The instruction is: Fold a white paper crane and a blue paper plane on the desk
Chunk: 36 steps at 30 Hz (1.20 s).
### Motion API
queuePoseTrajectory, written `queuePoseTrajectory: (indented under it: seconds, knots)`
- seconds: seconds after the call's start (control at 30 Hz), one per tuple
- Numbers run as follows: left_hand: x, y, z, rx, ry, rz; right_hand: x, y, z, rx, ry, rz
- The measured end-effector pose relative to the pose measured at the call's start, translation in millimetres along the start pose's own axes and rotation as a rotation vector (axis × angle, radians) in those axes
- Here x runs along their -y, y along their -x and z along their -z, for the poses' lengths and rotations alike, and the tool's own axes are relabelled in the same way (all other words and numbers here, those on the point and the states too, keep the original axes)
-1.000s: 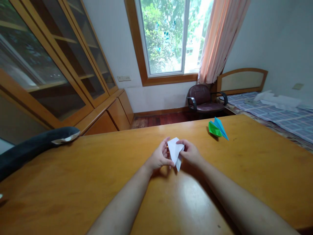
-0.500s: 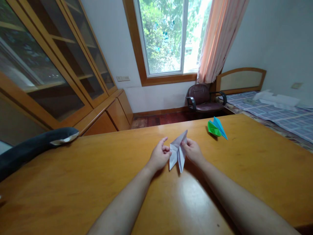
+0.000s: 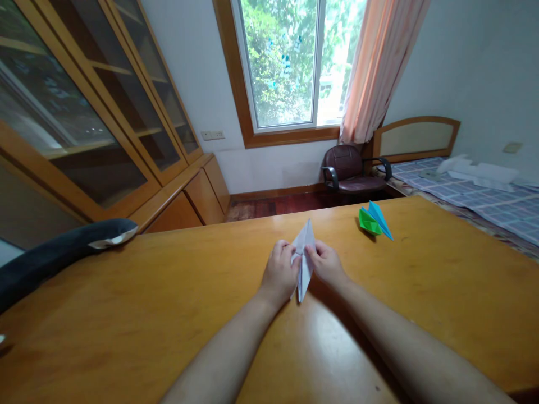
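Observation:
A folded sheet of white paper, with a point at the far end and narrow flaps toward me, is held between my hands just over the table. My left hand is closed on its left side, the fingers curled round the edge and the thumb on the near flap. On the right edge, my right hand pinches the paper with the thumb on top. Part of the left flap is hidden behind my left hand.
On the wooden table, a green folded paper boat lies against a blue paper plane at the back right. A dark curved cushion-like thing rests at the left edge. Beyond stand a brown armchair and a bed.
My left hand has gone from loosely spread fingers to closing on the paper's left side. The paper has turned so its tip points more straight away, and its flaps are closer together.

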State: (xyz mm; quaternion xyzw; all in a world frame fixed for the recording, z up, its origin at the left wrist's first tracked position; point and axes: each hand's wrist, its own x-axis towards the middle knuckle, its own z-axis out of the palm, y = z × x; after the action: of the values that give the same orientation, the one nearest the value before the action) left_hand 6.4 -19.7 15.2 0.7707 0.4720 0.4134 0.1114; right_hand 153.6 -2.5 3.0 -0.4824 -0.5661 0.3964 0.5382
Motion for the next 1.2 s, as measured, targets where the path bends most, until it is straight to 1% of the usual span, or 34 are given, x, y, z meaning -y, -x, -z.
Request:
queuePoseTrajectory:
  seconds: [0.23, 0.33, 0.5, 0.7, 0.87, 0.93, 1.03, 1.13, 1.2]
  knots:
    - [4.6, -2.3, 2.8, 0.0, -0.124, -0.059, 3.4, -0.3, 1.2, -0.018, 0.115, 0.126]
    - [1.4, -2.9, 4.2, 0.004, -0.156, -0.057, 3.2, -0.5, 0.2, -0.037, 0.142, 0.184]
    - [0.0, -2.7, 3.4, 0.014, -0.153, -0.024, 2.7, 1.4, -1.3, -0.004, 0.162, 0.289]
    - [9.2, -3.7, -1.3, 0.054, -0.113, 0.028, 1.7, 2.1, 0.5, 0.025, 0.153, 0.311]
    - [9.1, -3.5, -2.6, 0.044, -0.073, 0.067, 1.2, 1.3, 0.4, -0.027, 0.204, 0.335]
    - [6.9, -2.5, -3.1, 0.047, -0.051, 0.097, 2.0, 1.9, -1.0, -0.018, 0.215, 0.327]
    - [4.1, -1.5, -3.8, 0.051, 0.026, 0.174, 3.1, 3.3, -3.1, 0.041, 0.159, 0.299]
    - [4.5, -1.7, -4.7, 0.052, 0.191, 0.228, 2.4, 3.6, -4.1, 0.112, 0.055, 0.252]
    - [6.6, -2.6, -6.1, 0.039, 0.327, 0.251, 0.9, 3.0, -4.0, 0.117, 0.01, 0.213]
